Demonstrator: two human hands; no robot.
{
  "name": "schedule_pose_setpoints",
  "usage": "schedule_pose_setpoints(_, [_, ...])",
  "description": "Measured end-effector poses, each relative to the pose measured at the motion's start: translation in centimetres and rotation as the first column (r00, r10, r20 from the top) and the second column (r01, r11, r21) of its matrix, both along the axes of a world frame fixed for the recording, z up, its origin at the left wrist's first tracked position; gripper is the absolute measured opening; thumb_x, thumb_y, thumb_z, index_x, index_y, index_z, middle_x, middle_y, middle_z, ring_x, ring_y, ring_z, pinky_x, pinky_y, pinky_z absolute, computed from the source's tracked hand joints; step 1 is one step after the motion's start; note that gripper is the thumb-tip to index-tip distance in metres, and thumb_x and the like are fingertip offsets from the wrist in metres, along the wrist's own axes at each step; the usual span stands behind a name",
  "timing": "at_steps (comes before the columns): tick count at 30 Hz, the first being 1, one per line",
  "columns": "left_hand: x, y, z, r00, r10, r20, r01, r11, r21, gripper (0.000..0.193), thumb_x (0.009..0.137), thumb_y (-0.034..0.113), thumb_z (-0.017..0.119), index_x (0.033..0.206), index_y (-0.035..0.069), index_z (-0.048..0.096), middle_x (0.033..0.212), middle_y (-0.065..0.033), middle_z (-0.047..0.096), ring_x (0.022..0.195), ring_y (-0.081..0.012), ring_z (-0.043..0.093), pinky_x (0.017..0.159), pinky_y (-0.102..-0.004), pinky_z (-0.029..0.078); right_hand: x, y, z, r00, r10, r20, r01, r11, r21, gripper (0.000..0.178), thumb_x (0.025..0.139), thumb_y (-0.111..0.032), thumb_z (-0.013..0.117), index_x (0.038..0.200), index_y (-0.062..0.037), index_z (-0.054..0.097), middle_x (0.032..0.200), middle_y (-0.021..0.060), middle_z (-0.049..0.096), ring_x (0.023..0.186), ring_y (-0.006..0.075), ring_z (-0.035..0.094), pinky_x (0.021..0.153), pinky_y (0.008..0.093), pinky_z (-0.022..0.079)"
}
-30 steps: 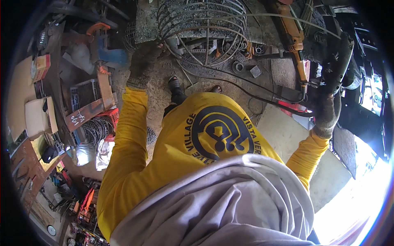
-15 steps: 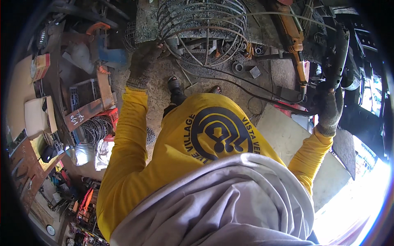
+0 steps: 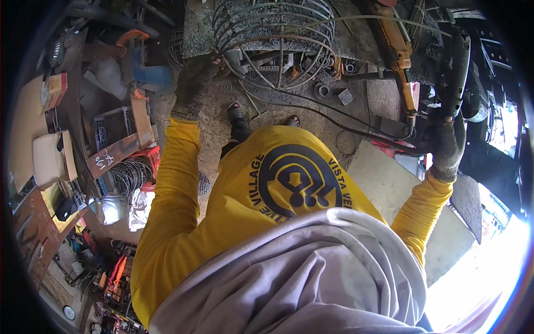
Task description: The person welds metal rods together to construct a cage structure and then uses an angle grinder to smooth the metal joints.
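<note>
My left hand (image 3: 194,86), in a dirty knitted glove, is closed at the left side of a round cage of bent metal rods (image 3: 281,38). Its fingertips are dark and partly hidden, but they appear to grip the cage's wire end. The cage rests on a gritty, dark worktable (image 3: 200,33). On the right, my gloved right hand (image 3: 446,146) is wrapped round the lower end of a worn grey welding electrode holder (image 3: 458,72), which points away from me. From its far end a thin rod (image 3: 389,20) reaches left across the cage.
An orange power tool (image 3: 397,53) lies right of the cage. A black cable (image 3: 334,116) curves over the floor below the table. Metal rings and a block (image 3: 345,97) lie nearby. On the left stand crates, coiled wire (image 3: 130,178) and a cardboard box (image 3: 53,156); a pale sheet (image 3: 389,172) leans right.
My right hand and the electrode holder have shifted very slightly, the holder's far end tipping a little left with the rod. My left hand and the cage stay in place.
</note>
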State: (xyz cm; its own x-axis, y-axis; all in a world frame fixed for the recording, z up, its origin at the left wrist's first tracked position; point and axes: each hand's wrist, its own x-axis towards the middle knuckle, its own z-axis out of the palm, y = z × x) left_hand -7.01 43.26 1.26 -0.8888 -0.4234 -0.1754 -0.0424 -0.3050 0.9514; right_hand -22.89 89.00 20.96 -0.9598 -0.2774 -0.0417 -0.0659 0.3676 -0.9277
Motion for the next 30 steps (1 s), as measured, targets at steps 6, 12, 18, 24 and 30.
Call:
schedule_pose_setpoints(6, [0.3,-1.0,-1.8,0.999,-0.028,-0.037,0.023,0.990,-0.142,0.024,0.090,0.011,0.062,0.112,0.000,0.063,0.106,-0.0089,0.063,0.096,-0.0171,0.061,0.086,-0.0340,0.054,0.0,-0.3,0.4,1.000,0.011,0.008,-0.011,1.000,0.006,0.038,0.094,-0.031,0.057,0.112,0.0014,0.054,0.080,0.0057,0.062,0.056,0.0088,0.055,0.047,0.0217,0.044])
schedule_pose_setpoints(12, [0.1,-0.5,-0.3,0.998,-0.015,0.057,0.021,0.995,-0.094,0.022,0.090,0.010,0.063,0.109,0.000,0.063,0.105,-0.0076,0.064,0.096,-0.0162,0.061,0.086,-0.0324,0.053,-0.3,0.6,-0.1,0.993,-0.080,-0.091,0.076,0.996,-0.056,0.033,0.096,-0.027,0.054,0.110,0.0022,0.054,0.079,0.0053,0.061,0.056,0.0095,0.055,0.049,0.0218,0.043])
schedule_pose_setpoints(18, [0.2,-1.7,-2.4,1.000,-0.024,-0.002,0.024,0.993,-0.112,0.022,0.088,0.009,0.065,0.109,0.001,0.063,0.104,-0.0074,0.065,0.095,-0.0144,0.062,0.084,-0.0299,0.051,-0.6,-1.2,-0.3,0.961,-0.207,-0.183,0.221,0.973,0.062,0.027,0.092,-0.017,0.059,0.113,-0.0002,0.054,0.078,0.0015,0.059,0.059,0.0074,0.054,0.050,0.0213,0.040])
schedule_pose_setpoints(24, [-0.2,0.1,1.0,0.996,-0.008,0.086,0.018,0.993,-0.114,0.026,0.087,0.008,0.066,0.111,0.000,0.062,0.104,-0.0077,0.065,0.094,-0.0155,0.063,0.084,-0.0296,0.051,-0.2,-4.1,-3.2,0.945,-0.250,-0.210,0.277,0.955,0.109,0.038,0.091,-0.019,0.061,0.123,-0.0015,0.053,0.079,0.0033,0.061,0.059,0.0079,0.055,0.052,0.0227,0.044])
schedule_pose_setpoints(30, [0.2,-0.4,-0.4,0.997,-0.038,-0.066,0.016,0.952,-0.306,0.027,0.087,0.009,0.066,0.112,-0.002,0.062,0.102,-0.0081,0.064,0.094,-0.0166,0.063,0.084,-0.0294,0.051,0.3,-6.0,-3.9,0.960,-0.142,-0.242,0.202,0.948,0.245,0.036,0.091,-0.026,0.061,0.116,-0.0010,0.054,0.072,0.0013,0.056,0.058,0.0064,0.052,0.050,0.0222,0.043])
